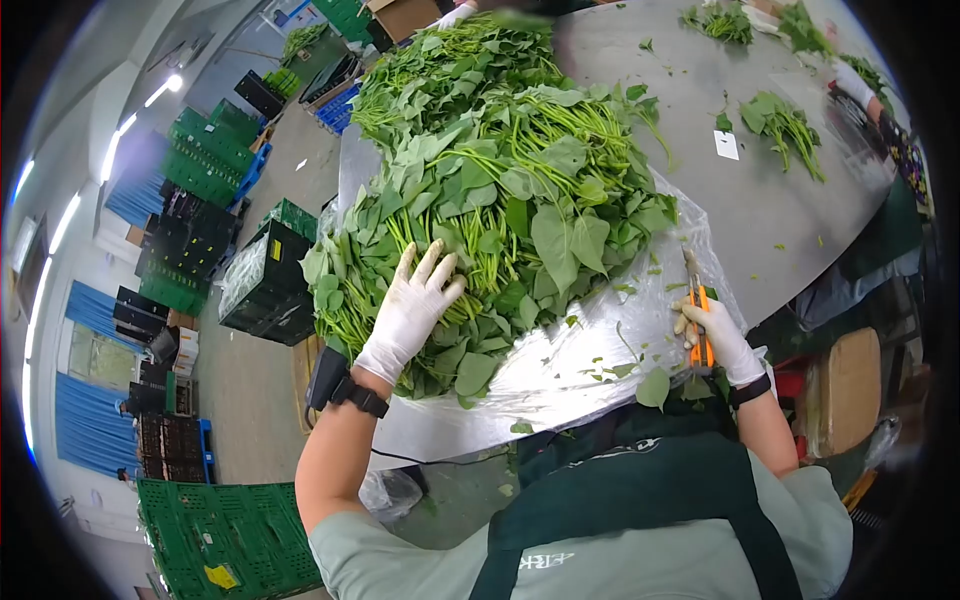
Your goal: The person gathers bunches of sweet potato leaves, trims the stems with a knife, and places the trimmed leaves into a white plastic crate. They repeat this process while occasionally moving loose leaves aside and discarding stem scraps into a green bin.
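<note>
My left hand (416, 306), in a white glove, lies with its fingers spread on the near left part of a big heap of leafy green stems (480, 215). The fingers rest on the stems and are not closed around any. My right hand (716, 335), also gloved, is closed around orange-handled snips (702, 345), their blades pointing away from me. It is over the clear plastic sheet (590, 345), right of the heap and apart from it. Loose leaves and bits of stem are scattered on the sheet.
On the grey metal table (800, 240) lie a small bunch of stems (785, 128) and a white tag (726, 145). Other people's gloved hands (852, 85) are at the far right and top. Green crates (225, 535) and a black crate (268, 280) stand at left.
</note>
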A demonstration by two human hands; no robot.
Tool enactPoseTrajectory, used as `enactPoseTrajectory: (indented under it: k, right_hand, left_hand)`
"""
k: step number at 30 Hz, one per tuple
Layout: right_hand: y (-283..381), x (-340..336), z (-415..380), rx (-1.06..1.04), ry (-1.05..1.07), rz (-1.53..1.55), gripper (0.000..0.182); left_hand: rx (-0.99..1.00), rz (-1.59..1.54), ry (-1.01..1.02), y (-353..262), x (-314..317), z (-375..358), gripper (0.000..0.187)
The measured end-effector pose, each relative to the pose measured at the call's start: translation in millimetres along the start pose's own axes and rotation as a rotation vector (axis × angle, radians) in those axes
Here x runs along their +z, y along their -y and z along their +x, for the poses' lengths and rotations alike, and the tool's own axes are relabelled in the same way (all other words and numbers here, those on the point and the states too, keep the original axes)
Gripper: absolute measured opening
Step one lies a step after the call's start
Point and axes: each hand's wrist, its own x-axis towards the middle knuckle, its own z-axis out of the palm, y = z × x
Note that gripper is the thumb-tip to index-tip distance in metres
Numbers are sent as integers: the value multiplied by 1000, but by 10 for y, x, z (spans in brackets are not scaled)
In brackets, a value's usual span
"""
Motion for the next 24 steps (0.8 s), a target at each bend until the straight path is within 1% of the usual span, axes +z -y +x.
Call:
enactPoseTrajectory:
  k: [1, 3, 4, 7, 10, 11, 14, 16, 17, 18, 20, 22, 24]
  right_hand:
    - [-2, 3, 11, 5, 6, -8, 25]
    - [-5, 4, 13, 6, 9, -6, 25]
    - [-1, -1, 8, 9, 9, -7, 24]
    - [40, 27, -45, 3, -3, 11, 25]
    - [9, -11, -30, -29, 28, 17, 25]
    - [4, -18, -14, -33, 31, 18, 25]
    - [-4, 14, -9, -32, 21, 20, 26]
    - [100, 75, -64, 96, -39, 25, 25]
    - [118, 112, -55, 67, -13, -66, 23]
    - [250, 228, -98, 39, 104, -15, 22]
    - [663, 686, -124, 57, 292, 52, 25]
    - [1057, 1217, -11, -22, 407, -59, 36]
    - [1113, 1749, 292, -73, 548, 199, 48]
  left_hand:
    - [2, 5, 3, 33, -23, -12, 36]
    - [21, -86, -57, 140, -88, -68, 32]
    - [20, -119, -147, 194, -120, -98, 30]
    - [-9, -142, -185, 348, -275, -174, 31]
    - [-91, -228, -200, 490, -475, -193, 52]
    - [-96, -265, -232, 563, -494, -188, 61]
    - [-148, -354, -311, 654, -520, -128, 59]
    - [-141, -373, -364, 703, -475, -100, 57]
    - [-153, -386, -343, 722, -494, -102, 58]
    - [-147, -395, -363, 753, -459, -96, 59]
    - [-167, -396, -392, 766, -431, -102, 59]
    - [-174, -416, -412, 758, -423, -99, 56]
    - [-162, -398, -396, 732, -421, -119, 57]
